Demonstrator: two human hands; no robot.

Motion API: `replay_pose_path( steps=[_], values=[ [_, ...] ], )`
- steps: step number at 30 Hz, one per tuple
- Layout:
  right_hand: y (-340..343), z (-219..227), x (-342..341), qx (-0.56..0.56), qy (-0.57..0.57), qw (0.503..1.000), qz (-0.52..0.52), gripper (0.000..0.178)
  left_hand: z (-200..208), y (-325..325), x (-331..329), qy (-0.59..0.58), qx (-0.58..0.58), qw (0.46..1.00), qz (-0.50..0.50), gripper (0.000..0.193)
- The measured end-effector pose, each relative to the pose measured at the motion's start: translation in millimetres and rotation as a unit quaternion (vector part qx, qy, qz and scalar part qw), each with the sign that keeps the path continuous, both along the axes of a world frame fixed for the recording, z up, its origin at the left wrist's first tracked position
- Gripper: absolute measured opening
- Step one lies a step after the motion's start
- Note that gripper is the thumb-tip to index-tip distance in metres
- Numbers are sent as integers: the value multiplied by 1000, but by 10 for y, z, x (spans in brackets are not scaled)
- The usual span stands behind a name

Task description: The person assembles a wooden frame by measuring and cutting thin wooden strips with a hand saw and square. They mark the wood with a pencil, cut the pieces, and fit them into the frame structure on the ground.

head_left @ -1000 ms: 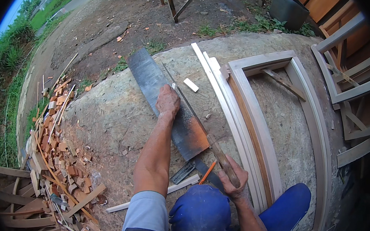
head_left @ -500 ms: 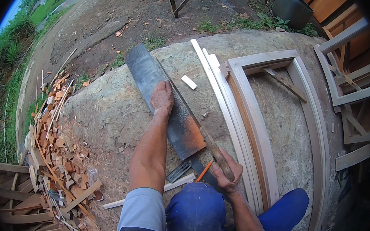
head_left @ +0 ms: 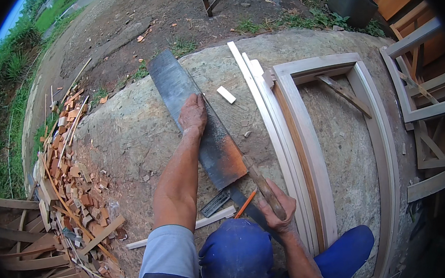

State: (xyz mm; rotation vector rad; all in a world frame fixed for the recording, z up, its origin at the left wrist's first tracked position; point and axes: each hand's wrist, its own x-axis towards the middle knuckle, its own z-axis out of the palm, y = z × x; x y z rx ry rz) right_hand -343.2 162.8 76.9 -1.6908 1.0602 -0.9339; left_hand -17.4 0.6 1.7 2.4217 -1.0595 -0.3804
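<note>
A long dark grey board [head_left: 172, 85] slants across the middle, with orange-brown dust near its near end. My left hand [head_left: 193, 113] lies on it, fingers curled at its right edge. In my right hand [head_left: 277, 207] is the wooden handle of a handsaw [head_left: 257, 175], whose thin blade is seen edge-on beside the board's right edge. Much of that blade is hard to make out. By the board's near end lie an orange pencil [head_left: 245, 204], a dark slotted block [head_left: 216, 203], a dark flat strip [head_left: 251, 212] and a pale wood strip [head_left: 208, 221].
Pale wood strips [head_left: 262, 109] lie right of my hands, beside a wooden frame [head_left: 306, 131]. Wood offcuts [head_left: 73, 189] are heaped at the left. A small white offcut [head_left: 226, 95] sits ahead. More frames [head_left: 429, 110] and a grey bin [head_left: 353, 3] stand at the right.
The handsaw's handle and my right hand have shifted slightly to the right and back. My left hand still holds the board, and the whole view has moved a little.
</note>
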Motion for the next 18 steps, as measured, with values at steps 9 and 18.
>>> replay_pose_path(
  steps=[9,18],
  values=[
    [-264,1,291,19,-21,1000,4,56,-43,10,67,-1,-13,1000,-5,43],
    [295,259,-280,-24,37,999,-9,54,-76,3,34,-19,-14,1000,-12,41]
  ],
)
